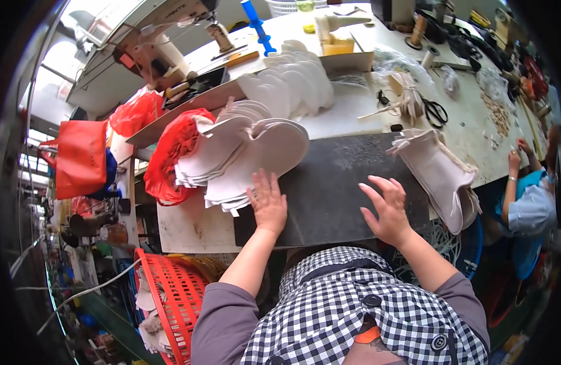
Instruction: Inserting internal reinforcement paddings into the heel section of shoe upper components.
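My left hand (pixel 269 204) is open, its fingers against the near right edge of a stack of white, rounded, sole-shaped fabric pieces (pixel 277 149). Whether it presses on them or only rests there, I cannot tell. Over the dark grey mat (pixel 329 182), my right hand (pixel 387 208) is open with fingers spread and nothing in it. To its right, a bundle of off-white stitched fabric pieces (pixel 435 170) hangs partly over the table edge. Beyond the stack stand rows of translucent white sole-shaped sheets (pixel 292 79).
A red plastic bag (pixel 171 161) lies left of the stack. Black-handled scissors (pixel 437 114) are at the back right. A red basket (pixel 186 304) with fabric scraps stands at lower left. A sewing machine (pixel 165 52) is at back left; another person (pixel 526 204) works at far right.
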The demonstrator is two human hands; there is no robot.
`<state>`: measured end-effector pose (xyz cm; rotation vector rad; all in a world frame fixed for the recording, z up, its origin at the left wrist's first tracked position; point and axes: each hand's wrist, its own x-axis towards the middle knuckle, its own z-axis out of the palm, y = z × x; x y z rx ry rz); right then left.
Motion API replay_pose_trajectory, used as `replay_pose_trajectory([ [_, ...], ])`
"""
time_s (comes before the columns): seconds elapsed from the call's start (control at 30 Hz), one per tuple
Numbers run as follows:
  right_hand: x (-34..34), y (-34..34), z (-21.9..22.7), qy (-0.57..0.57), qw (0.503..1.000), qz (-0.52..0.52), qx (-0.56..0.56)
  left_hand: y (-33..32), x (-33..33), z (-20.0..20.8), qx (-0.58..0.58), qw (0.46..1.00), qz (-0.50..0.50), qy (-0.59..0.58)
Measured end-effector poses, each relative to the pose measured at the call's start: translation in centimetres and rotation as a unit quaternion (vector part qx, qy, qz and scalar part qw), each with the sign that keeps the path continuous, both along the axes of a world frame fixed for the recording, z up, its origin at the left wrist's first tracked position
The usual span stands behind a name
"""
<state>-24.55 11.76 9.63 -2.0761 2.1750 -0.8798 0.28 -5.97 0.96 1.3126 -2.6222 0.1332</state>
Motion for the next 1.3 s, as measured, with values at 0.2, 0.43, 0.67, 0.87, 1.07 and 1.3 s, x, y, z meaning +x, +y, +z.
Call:
replay_pose_trajectory([
  [0.2, -1.1, -18.9, -5.6, -0.164, 0.984, -0.019, -0.065, -5.1, 6.6, -2.3, 0.003, 0.998, -0.047, 0.033],
  [0.43, -2.5, -34.2, -8.8, 0.0, 0.981, -0.187, -0.052, -5.6, 6.2, -1.5, 0.007, 0.991, -0.06, 0.119],
  [0.67, -2.7, -38.0, -8.9, 0.081, 0.975, -0.207, -0.001, -5.4, 6.4, -1.1, 0.018, 0.987, -0.05, 0.15],
  [0.87, -4.7, -38.1, -7.8, 0.104, 0.979, -0.175, 0.017, -5.7, 6.8, -1.0, 0.029, 0.99, -0.064, 0.124],
  [1.07, -3.6, -41.0, -3.4, 0.183, 0.981, -0.057, 0.013, -5.5, 7.0, -0.6, 0.048, 0.99, -0.069, 0.111],
  [1.3, -4.8, -37.4, 1.3, -0.099, 0.983, -0.014, 0.153, -5.6, 5.8, 0.4, 0.012, 0.998, 0.013, 0.054],
])
